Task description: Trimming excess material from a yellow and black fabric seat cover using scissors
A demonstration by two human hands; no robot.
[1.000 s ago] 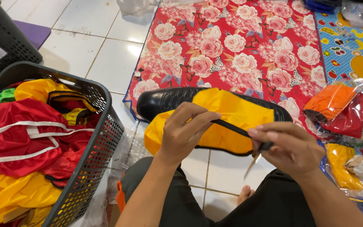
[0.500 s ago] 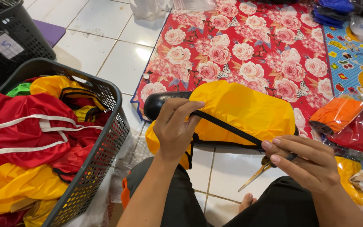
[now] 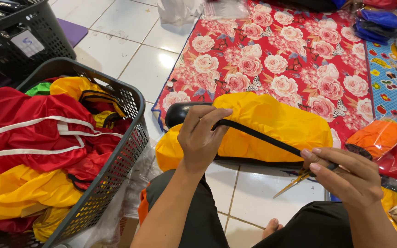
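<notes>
L hand [image 3: 203, 138]: fingers curled and pinching the black strap [image 3: 258, 135] where it leaves the yellow bag [image 3: 272, 124], thumb on top.
R hand [image 3: 345, 177]: fingers pressed together around the strap's far end, w/ small gold scissors [image 3: 295, 181] tucked under the palm; blades prob. closed, but the grip hides the handles.
Strap: pulled taut between both hands, running diagonally across the bag.
Bag: lies over the person's lap and the tile floor [image 3: 129, 50], its far edge on the red floral mat [image 3: 281, 55].
Risk 1: scissor tips point down toward the leg and the bag fabric; a slip of the R hand could nick either.
Risk 2: a cut made too near the L hand could catch a fingertip or sever the strap stitching.
Risk 3: if tension drops, the strap sags and the cut lands off-mark.
Nearby: grey basket [image 3: 129, 151] of red and yellow bags to the left, wrapped orange and red packs [image 3: 382, 138] to the right.
</notes>
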